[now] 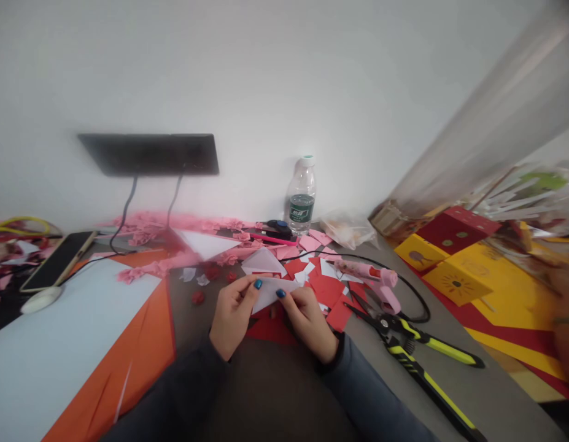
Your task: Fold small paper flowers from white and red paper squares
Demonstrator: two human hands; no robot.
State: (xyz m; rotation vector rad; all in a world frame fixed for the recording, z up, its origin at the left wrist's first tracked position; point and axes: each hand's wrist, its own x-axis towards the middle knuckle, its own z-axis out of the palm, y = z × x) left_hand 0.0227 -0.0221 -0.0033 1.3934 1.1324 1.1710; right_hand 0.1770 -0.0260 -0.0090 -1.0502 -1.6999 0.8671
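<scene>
Between my two hands is a piece of white paper with slanted edges, lifted over the table. My left hand pinches its left side, the thumb lying on top. My right hand grips the right side in the same way, thumb uppermost. The fingers beneath the sheet are mostly hidden. Below the sheet lies red paper. Just behind is another folded white piece, and red and white paper scraps spread out to the right.
Green-handled pliers and a pink glue gun with a black cable lie at right. A water bottle stands by the wall. Pink paper flowers line the back. At left are a phone, a mouse and large sheets.
</scene>
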